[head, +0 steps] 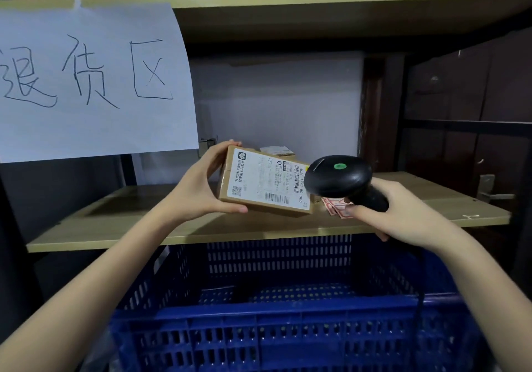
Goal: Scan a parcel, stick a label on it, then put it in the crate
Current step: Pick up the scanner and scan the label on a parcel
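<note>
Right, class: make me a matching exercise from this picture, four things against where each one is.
Things:
1. parcel
2. scanner
3. red labels
4. paper sign

Places:
A. lying on the wooden shelf
B. in the right hand
C. hanging from the upper shelf
D. in the left hand

Pairs: 1-D, 2-B, 3-A, 4-C

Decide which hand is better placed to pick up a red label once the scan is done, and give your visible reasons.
Probably the right hand: it holds the scanner just above the red labels, while the left hand grips the parcel.
</note>
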